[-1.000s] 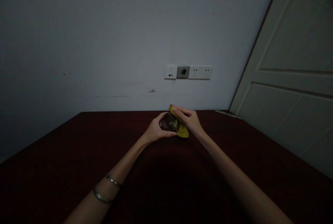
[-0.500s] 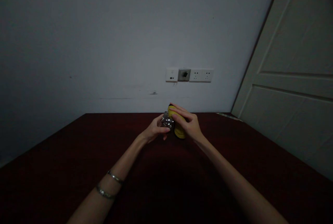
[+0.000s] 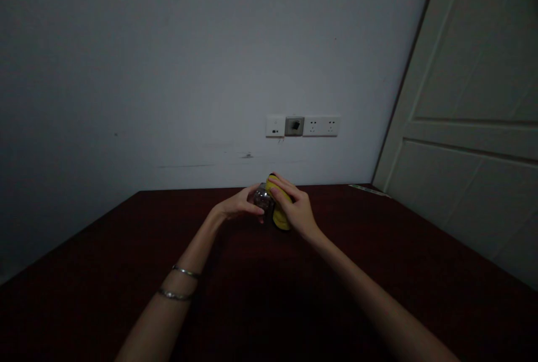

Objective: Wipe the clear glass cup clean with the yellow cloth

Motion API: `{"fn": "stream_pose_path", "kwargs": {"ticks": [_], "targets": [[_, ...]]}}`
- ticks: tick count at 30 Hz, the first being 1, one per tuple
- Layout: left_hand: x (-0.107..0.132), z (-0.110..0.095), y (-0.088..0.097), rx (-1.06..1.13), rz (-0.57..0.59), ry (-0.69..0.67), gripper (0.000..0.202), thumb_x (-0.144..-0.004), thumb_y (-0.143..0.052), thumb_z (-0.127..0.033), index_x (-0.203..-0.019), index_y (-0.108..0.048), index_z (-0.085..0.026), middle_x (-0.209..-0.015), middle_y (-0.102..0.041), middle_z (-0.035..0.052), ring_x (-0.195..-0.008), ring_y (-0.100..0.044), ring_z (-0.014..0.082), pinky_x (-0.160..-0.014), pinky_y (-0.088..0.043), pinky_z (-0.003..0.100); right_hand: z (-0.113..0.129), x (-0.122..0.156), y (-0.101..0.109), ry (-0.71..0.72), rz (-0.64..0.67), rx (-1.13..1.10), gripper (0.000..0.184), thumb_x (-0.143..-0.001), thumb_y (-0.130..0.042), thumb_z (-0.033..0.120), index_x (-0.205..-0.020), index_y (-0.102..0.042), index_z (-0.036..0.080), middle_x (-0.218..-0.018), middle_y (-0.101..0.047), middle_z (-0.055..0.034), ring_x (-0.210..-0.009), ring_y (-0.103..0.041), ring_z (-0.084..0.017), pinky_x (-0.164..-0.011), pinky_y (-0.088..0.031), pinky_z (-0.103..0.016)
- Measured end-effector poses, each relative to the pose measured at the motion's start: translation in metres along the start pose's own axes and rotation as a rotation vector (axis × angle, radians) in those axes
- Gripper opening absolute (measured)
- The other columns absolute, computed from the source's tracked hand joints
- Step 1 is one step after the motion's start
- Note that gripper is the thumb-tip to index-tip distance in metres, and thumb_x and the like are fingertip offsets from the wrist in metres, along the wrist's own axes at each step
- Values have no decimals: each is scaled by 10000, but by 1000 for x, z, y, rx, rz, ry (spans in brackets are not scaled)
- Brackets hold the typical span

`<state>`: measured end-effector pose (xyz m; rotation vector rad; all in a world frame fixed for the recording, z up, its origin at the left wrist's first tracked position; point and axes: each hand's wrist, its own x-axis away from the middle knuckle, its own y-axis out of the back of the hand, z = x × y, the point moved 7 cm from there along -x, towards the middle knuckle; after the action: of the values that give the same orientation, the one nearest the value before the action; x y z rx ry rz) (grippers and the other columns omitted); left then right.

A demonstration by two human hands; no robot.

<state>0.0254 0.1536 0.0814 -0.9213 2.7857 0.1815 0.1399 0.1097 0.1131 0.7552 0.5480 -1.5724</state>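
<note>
My left hand [image 3: 240,205] is wrapped round a small, round, shiny glass jar [image 3: 261,199], thumb in front and fingers behind it. A folded yellow cloth [image 3: 281,218] with a dark edge is in my right hand [image 3: 299,209], pinched between thumb and fingers. The cloth's upper end presses against the right side and top of the jar. Both things are held up over the dark red table [image 3: 252,272]. The jar's far side and some left fingers are hidden.
Behind the table rises a pale wall [image 3: 189,70] with a row of sockets and switches [image 3: 301,126]. A white panelled door [image 3: 462,182] stands at the right. A thin pale strip [image 3: 369,189] lies near the table's far right corner.
Both hands, with the jar and cloth, have shifted slightly left and down in the view. The jar is turned a little and looks less bright. The camera view has also shifted slightly.
</note>
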Motion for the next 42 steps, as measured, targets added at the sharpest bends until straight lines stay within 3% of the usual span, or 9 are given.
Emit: {"fn": "stream_pose_path", "kwargs": {"ticks": [10, 17, 26, 34, 38, 42], "targets": [[-3, 6, -2, -51, -96, -28, 679, -559, -770, -157, -1144, -424, -152, -863, -566, 42, -650, -566, 116, -514, -538, 236, 0, 0, 2, 72, 23, 23, 260, -797, -586, 339, -1037, -669, 284, -1255, -573, -18, -1169, -526, -193, -1038, -369, -378], [0, 17, 2, -60, -157, -109, 634, -549, -779, -214, -1071, -422, -163, -892, -539, 40, -643, -542, 101, -449, -505, 186, -24, -2, 1, -111, -14, -71, 284, -763, -618, 378, -1001, -688, 240, -1135, -650, -55, -1110, -573, -221, -1013, -397, -411], [-1, 17, 4, -64, -230, -199, 638, -581, -750, -329, -1100, -419, -162, -806, -519, -2, -566, -509, 81, -404, -464, 186, 9, 0, -3, 142, 113, 16, 232, -787, -609, 299, -1009, -678, 305, -1263, -565, -14, -1151, -541, -204, -1012, -398, -387], [-3, 17, -3, -84, -234, -185, 632, -542, -774, -273, -1053, -423, -149, -867, -529, 25, -605, -523, 80, -411, -473, 159, -21, -6, 5, -95, -68, -88, 263, -753, -630, 376, -954, -704, 224, -1079, -677, -58, -1063, -603, -228, -983, -426, -419], [-3, 18, 3, -63, -327, -189, 668, -534, -772, -336, -1070, -424, -142, -818, -511, 3, -578, -519, 90, -366, -471, 183, -3, -1, 0, 30, -29, -43, 228, -762, -633, 315, -973, -695, 258, -1180, -626, -38, -1123, -562, -207, -1010, -400, -393], [-3, 16, 1, -52, -325, -204, 644, -558, -754, -372, -1070, -439, -140, -777, -504, -8, -546, -511, 90, -354, -469, 196, 6, 0, -2, 88, -15, -36, 219, -777, -618, 296, -984, -689, 277, -1246, -579, -22, -1145, -544, -194, -1021, -387, -385]]}}
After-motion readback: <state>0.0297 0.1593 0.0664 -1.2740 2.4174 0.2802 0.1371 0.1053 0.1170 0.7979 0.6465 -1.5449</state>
